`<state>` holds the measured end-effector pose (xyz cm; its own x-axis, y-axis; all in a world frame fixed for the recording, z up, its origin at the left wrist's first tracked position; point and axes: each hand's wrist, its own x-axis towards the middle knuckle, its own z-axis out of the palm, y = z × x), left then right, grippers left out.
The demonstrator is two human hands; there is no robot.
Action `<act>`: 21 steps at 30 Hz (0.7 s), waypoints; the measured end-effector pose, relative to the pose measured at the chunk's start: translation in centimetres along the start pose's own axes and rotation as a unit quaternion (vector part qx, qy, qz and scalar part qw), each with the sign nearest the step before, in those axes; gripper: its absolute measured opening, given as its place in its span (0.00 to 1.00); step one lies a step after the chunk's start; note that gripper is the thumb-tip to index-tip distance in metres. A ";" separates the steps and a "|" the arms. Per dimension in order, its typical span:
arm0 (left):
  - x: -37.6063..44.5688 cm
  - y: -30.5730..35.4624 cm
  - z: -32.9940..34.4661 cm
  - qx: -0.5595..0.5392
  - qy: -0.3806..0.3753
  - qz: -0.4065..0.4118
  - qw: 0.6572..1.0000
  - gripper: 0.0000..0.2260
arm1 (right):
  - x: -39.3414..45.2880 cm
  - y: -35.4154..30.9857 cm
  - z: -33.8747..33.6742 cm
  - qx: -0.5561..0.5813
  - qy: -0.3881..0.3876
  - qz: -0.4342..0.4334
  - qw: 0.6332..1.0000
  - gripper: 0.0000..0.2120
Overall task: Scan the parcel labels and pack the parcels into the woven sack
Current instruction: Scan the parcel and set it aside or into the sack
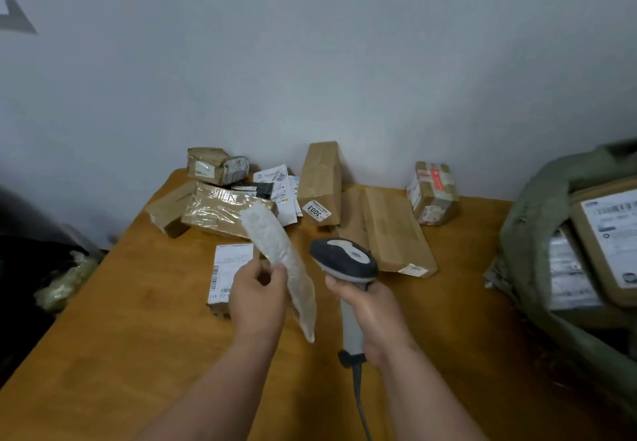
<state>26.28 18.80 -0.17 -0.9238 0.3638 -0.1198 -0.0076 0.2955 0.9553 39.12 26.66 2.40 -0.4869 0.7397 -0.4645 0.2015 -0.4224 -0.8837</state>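
1. I hold a long bubble-wrap parcel in my left hand; the fingers pinch its middle, and its label side is turned away, so I cannot read it.
2. My right hand wraps its fingers round the grey handle of the scanner; the scanner head sits just right of the left fingers, and its cable runs off the bottom edge.
3. Under the left fingers lies a flat parcel with a white label, half hidden by my hand and the held parcel.
4. Beyond the fingers, along the wall, I count roughly seven brown parcels on the counter: a leaning box marked 3003, a long flat box, a small taped box with a red sticker, and a heap on the left whose edges blur together.
5. Far right of the fingers, the green woven sack stands open and cut off by the frame; at least two labelled parcels lie inside it.
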 end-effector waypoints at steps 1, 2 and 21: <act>-0.4 0.6 -0.7 -0.001 -0.025 0.012 1.000 0.11 | -1.1 -0.2 0.6 0.011 -0.018 -0.009 1.000 0.16; -0.9 1.2 -1.5 -0.006 -0.055 0.017 0.998 0.10 | -2.1 -0.4 1.2 0.025 -0.041 -0.016 0.999 0.20; -6.6 3.7 -13.9 -0.113 -0.311 0.038 0.943 0.14 | -14.4 0.4 5.9 0.247 -0.049 -0.078 0.965 0.22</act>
<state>27.03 5.19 7.95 -0.5223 0.8447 -0.1169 -0.0967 0.0775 0.9923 41.24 12.77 9.03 -0.5607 0.7720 -0.2993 -0.2980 -0.5254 -0.7970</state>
